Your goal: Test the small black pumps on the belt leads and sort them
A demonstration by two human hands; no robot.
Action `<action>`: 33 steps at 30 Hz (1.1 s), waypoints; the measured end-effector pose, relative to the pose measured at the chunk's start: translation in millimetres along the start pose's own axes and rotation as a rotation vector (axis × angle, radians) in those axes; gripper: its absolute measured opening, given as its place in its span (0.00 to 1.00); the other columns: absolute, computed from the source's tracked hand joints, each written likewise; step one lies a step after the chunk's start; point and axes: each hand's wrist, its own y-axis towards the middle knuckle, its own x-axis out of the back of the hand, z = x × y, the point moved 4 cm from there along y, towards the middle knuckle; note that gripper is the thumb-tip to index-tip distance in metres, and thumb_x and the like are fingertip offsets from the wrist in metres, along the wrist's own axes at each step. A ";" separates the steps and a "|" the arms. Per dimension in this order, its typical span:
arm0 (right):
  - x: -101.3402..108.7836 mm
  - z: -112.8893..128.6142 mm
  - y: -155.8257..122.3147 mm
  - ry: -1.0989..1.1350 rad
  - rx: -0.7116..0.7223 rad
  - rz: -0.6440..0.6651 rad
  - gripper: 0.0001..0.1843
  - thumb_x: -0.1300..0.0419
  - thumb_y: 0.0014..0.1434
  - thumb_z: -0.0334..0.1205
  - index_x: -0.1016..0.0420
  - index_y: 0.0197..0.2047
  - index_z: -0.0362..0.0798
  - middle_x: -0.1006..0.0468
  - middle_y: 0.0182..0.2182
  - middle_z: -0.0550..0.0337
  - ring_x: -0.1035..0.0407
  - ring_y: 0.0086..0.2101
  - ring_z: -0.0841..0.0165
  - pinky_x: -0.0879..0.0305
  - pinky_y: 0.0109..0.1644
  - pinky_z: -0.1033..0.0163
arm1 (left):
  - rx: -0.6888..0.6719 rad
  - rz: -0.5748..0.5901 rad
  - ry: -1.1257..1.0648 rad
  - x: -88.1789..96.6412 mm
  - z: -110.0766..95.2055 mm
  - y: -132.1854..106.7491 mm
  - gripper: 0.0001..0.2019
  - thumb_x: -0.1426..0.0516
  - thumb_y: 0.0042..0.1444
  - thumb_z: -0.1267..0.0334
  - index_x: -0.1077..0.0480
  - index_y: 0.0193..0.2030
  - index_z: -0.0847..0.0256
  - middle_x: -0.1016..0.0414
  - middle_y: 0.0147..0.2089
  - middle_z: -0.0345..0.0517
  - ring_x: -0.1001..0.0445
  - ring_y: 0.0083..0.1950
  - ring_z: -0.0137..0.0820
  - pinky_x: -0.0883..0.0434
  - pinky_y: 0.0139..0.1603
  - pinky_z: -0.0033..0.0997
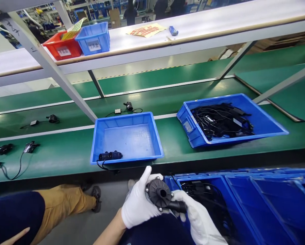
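Note:
Both my hands wear white gloves and hold a small black pump point(160, 194) low in the middle of the view. My left hand point(138, 202) wraps around its round body from the left, thumb raised. My right hand point(197, 217) grips its black outlet tube from the right. Just ahead, a shallow blue bin point(156, 136) sits on the green bench with one black pump point(110, 156) lying at its front left corner, its cable hanging over the rim.
A second blue bin point(267, 120) full of black cabled parts stands at right. Blue crates point(257, 204) with cables sit beside my right hand. Pumps with cables point(30, 147) lie on the conveyor point(65, 112). Another person's leg and shoe point(65, 200) are at left. Red and blue bins point(93, 37) stand on the shelf.

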 end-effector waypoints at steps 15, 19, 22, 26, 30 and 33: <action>11.5 7.0 -1.7 0.115 0.031 0.082 0.37 0.63 0.72 0.69 0.22 0.44 0.53 0.26 0.30 0.59 0.34 0.25 0.67 0.30 0.33 0.65 | -0.063 0.108 0.156 -13.7 -11.2 2.4 0.68 0.24 0.45 0.52 0.65 0.81 0.50 0.30 0.67 0.62 0.24 0.63 0.48 0.36 0.72 0.52; 11.6 5.8 1.3 0.122 0.051 0.109 0.36 0.62 0.72 0.69 0.21 0.45 0.54 0.24 0.32 0.59 0.32 0.27 0.66 0.28 0.38 0.64 | -0.098 0.101 0.202 -12.3 -10.7 -1.3 0.65 0.24 0.47 0.58 0.64 0.81 0.48 0.30 0.67 0.61 0.22 0.60 0.46 0.34 0.71 0.53; 10.4 4.2 3.7 0.120 0.065 0.152 0.35 0.62 0.73 0.67 0.21 0.48 0.55 0.21 0.35 0.58 0.27 0.31 0.64 0.26 0.41 0.63 | -0.167 0.099 0.242 -11.0 -13.1 -4.0 0.62 0.26 0.50 0.62 0.64 0.81 0.50 0.28 0.65 0.60 0.22 0.61 0.46 0.34 0.71 0.52; 6.9 -4.5 2.9 0.112 0.045 0.198 0.35 0.60 0.74 0.66 0.20 0.49 0.52 0.19 0.41 0.54 0.24 0.37 0.62 0.25 0.48 0.61 | -0.142 0.083 0.204 -6.1 -9.7 -6.7 0.64 0.25 0.47 0.64 0.64 0.81 0.51 0.29 0.66 0.62 0.24 0.63 0.47 0.35 0.71 0.52; 3.4 -12.9 1.4 0.088 0.037 0.181 0.33 0.58 0.73 0.65 0.19 0.49 0.51 0.18 0.42 0.52 0.21 0.40 0.59 0.23 0.48 0.60 | -0.086 0.009 0.159 2.3 -2.9 -9.7 0.67 0.22 0.41 0.59 0.60 0.81 0.51 0.29 0.66 0.63 0.25 0.64 0.50 0.37 0.73 0.53; 1.2 -10.4 4.0 0.074 0.048 0.186 0.33 0.58 0.74 0.64 0.19 0.50 0.52 0.17 0.42 0.51 0.20 0.43 0.57 0.22 0.48 0.58 | -0.053 -0.018 0.146 8.5 3.2 -11.8 0.68 0.21 0.39 0.58 0.59 0.81 0.52 0.29 0.67 0.63 0.25 0.64 0.50 0.37 0.73 0.53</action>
